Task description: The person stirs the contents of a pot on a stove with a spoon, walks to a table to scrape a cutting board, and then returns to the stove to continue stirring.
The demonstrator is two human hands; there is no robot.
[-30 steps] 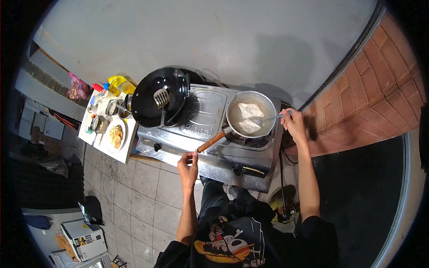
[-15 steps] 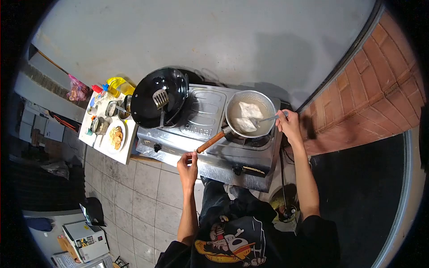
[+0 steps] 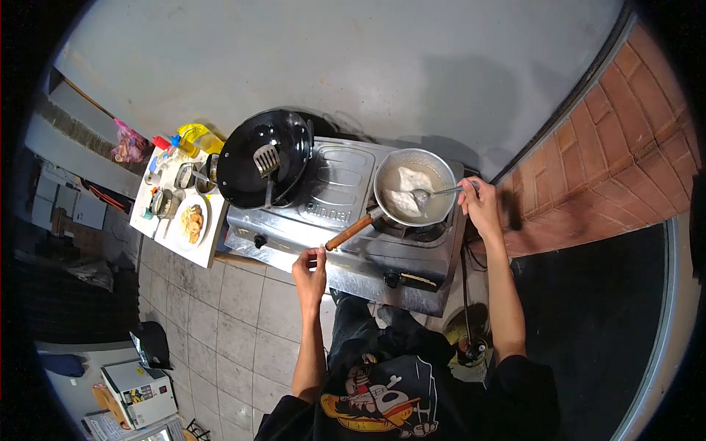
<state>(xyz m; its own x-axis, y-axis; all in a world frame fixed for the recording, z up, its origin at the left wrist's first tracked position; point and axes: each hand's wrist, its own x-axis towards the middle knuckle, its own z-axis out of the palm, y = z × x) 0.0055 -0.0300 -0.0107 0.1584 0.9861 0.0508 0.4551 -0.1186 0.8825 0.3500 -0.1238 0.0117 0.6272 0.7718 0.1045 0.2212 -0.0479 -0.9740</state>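
A saucepan [image 3: 390, 213] with a wooden handle [image 3: 350, 232] sits on the right burner of a gas stove [image 3: 323, 253]. Cloudy liquid fills it, and pale, flat pieces of food [image 3: 415, 178] float inside. My left hand [image 3: 309, 273] is closed, its fingertips pinching the very end of the wooden handle. In my right hand [image 3: 480, 204] is a metal spoon [image 3: 446, 191], gripped by its handle over the pan's right rim. The spoon's bowl is in the liquid against the food pieces.
On the left burner rests a black wok [image 3: 243, 176] with a slotted spatula [image 3: 267, 163] in it. A side table [image 3: 158, 239] at left bears a plate of food [image 3: 193, 220], bottles [image 3: 187, 147] and small containers. A brick wall [image 3: 588, 158] stands close on the right.
The spoon's bowl has turned and shifted slightly among the food pieces, and my right hand has moved a little. My left hand stays at the handle's end.
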